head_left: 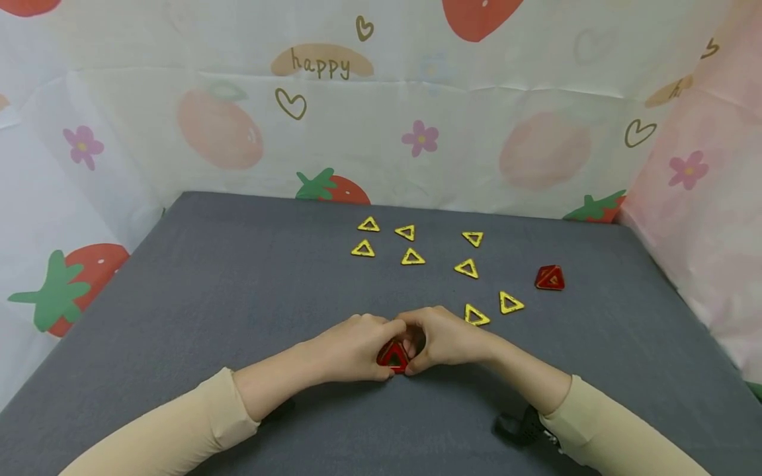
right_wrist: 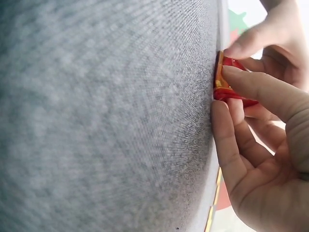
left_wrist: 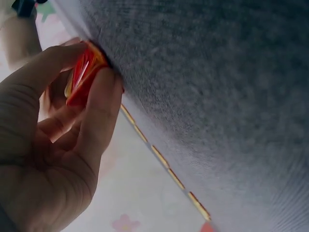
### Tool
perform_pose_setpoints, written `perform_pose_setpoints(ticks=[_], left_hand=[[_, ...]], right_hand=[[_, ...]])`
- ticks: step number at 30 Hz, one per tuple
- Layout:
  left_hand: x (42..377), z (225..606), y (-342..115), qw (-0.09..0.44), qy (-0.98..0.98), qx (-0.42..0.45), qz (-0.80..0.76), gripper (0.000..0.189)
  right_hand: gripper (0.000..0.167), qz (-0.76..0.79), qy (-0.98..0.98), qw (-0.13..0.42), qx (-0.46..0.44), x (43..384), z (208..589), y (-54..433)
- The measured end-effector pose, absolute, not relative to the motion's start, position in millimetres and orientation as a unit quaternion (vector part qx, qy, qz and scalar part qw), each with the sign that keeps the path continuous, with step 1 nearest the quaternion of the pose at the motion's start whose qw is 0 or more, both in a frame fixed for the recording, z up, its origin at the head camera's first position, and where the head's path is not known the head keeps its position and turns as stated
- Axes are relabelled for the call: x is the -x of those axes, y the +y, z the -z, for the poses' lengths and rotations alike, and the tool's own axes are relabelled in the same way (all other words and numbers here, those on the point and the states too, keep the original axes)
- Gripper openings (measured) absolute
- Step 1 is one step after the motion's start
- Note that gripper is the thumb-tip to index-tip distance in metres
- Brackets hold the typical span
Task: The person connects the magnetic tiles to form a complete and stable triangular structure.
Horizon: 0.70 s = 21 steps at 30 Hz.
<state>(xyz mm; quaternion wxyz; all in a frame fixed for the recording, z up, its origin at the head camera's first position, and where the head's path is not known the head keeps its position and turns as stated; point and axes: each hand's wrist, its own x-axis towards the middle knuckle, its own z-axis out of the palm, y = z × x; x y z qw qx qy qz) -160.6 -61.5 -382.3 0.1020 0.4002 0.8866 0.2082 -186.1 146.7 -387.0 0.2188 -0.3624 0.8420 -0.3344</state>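
Observation:
A small red pyramid of triangular tiles [head_left: 393, 358] stands on the grey table in front of me, with both hands around it. My left hand [head_left: 355, 348] holds it from the left, thumb low at its front and fingers over the top. From the right, my right hand [head_left: 449, 337] pinches it, thumb at the lower front corner and fingers behind. In the left wrist view the red pyramid [left_wrist: 86, 77] sits between thumb and fingers. The right wrist view shows the red pyramid [right_wrist: 227, 79] with a golden edge, fingertips of both hands on it. Its back is hidden by my fingers.
Several hollow yellow triangles lie flat beyond my hands, among them one at the back left [head_left: 369, 218] and one close by my right hand [head_left: 470, 322]. A second red pyramid [head_left: 549, 285] stands at the right. A printed curtain [head_left: 357, 139] hangs behind the table.

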Motion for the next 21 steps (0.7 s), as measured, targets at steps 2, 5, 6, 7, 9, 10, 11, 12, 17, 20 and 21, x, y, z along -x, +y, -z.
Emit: perform_pose_setpoints(ticks=[2, 5, 6, 7, 9, 10, 11, 12, 17, 20, 21], left_hand=[[164.5, 382.4, -66.5, 0.121, 0.874, -0.397, -0.251, 0.028], [171.7, 381.0, -74.9, 0.151, 0.851, -0.385, -0.324, 0.022], [174.1, 380.9, -77.2, 0.158, 0.844, -0.381, -0.343, 0.021], [176.3, 380.7, -79.2, 0.165, 0.839, -0.375, -0.357, 0.02], [179.7, 380.6, -81.3, 0.177, 0.833, -0.368, -0.374, 0.019], [181.0, 381.0, -81.7, 0.183, 0.833, -0.364, -0.375, 0.019], [181.8, 381.3, -81.4, 0.185, 0.832, -0.365, -0.375, 0.019], [182.3, 381.5, -80.8, 0.186, 0.833, -0.366, -0.372, 0.02], [181.5, 380.1, -76.7, 0.177, 0.84, -0.361, -0.365, 0.018], [180.7, 379.5, -74.9, 0.167, 0.845, -0.355, -0.363, 0.018], [180.5, 379.5, -74.5, 0.167, 0.845, -0.354, -0.363, 0.018]], right_hand=[[0.03, 0.335, 0.841, 0.221, 0.363, 186.3, 387.2, 146.4], [0.03, 0.341, 0.837, 0.227, 0.362, 186.4, 387.2, 145.8], [0.031, 0.344, 0.836, 0.229, 0.361, 186.4, 387.0, 145.8], [0.032, 0.346, 0.836, 0.231, 0.359, 186.3, 386.9, 145.9], [0.034, 0.35, 0.835, 0.234, 0.353, 186.1, 386.5, 146.1], [0.035, 0.351, 0.836, 0.235, 0.35, 185.9, 386.2, 146.2], [0.036, 0.352, 0.836, 0.236, 0.348, 185.8, 386.0, 146.3], [0.037, 0.352, 0.837, 0.236, 0.346, 185.6, 385.7, 146.3], [0.039, 0.355, 0.838, 0.236, 0.342, 185.3, 385.2, 145.9], [0.039, 0.356, 0.838, 0.235, 0.341, 185.1, 385.0, 145.9], [0.038, 0.355, 0.838, 0.235, 0.342, 185.1, 384.9, 145.9]])
